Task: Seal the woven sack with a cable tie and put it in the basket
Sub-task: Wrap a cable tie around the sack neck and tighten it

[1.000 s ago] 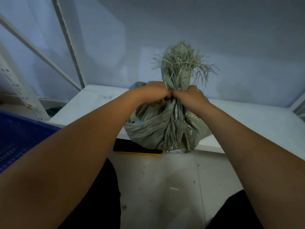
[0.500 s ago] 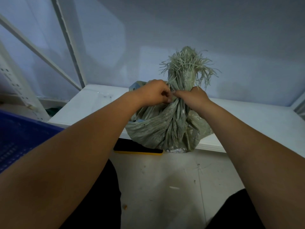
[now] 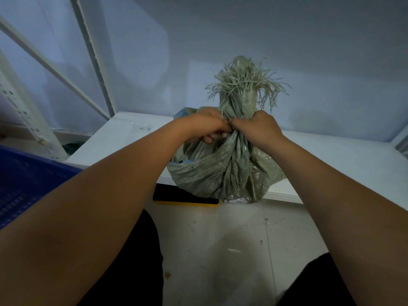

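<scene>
A grey-green woven sack [image 3: 216,173] stands on the front edge of a white shelf [image 3: 331,160]. Its neck is bunched and twisted, and a frayed tuft [image 3: 242,82] sticks up above my hands. My left hand [image 3: 205,124] grips the neck from the left, and my right hand [image 3: 258,127] grips it from the right. The two hands touch at the knuckles. No cable tie shows; the fingers hide the neck where they close. The blue basket [image 3: 24,186] sits at the far left, below my left forearm.
A black and yellow flat object [image 3: 176,197] lies under the shelf edge below the sack. White metal rack posts [image 3: 95,56] rise at the left. The floor [image 3: 231,250] between my knees is pale and scuffed. A grey wall stands behind the shelf.
Both hands stayed on the sack's neck and shifted slightly around it. The frayed top rocked a little to the right. The sack's body stayed in place.
</scene>
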`<action>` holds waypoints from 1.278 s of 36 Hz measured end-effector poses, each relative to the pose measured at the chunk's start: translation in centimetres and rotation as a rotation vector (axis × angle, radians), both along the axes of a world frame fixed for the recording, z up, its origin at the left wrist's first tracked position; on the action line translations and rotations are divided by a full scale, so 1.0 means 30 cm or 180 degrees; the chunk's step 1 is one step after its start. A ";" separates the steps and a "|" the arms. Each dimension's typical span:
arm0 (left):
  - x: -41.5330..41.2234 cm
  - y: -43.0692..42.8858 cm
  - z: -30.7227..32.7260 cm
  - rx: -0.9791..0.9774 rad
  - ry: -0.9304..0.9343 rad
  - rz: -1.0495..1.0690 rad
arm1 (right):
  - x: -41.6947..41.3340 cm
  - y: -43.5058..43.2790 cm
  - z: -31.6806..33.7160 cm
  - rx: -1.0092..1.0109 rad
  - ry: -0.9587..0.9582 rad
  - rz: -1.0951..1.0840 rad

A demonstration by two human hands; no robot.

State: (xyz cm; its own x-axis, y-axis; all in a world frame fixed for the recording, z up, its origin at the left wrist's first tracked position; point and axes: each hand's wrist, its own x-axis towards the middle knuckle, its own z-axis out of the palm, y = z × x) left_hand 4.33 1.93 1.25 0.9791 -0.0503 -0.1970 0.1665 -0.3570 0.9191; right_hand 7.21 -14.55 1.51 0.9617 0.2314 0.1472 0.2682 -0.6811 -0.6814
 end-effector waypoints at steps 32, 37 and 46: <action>0.015 -0.174 -0.108 -0.0239 -0.1623 0.0993 | 0.038 -0.001 0.003 0.1377 0.0665 -0.0569; 0.000 -0.203 -0.101 0.0039 -0.1902 0.0990 | 0.042 -0.001 0.005 0.1497 0.0731 -0.0618; -0.004 -0.220 -0.122 0.0400 -0.1867 0.0546 | 0.050 -0.018 -0.004 0.1482 0.1354 -0.0492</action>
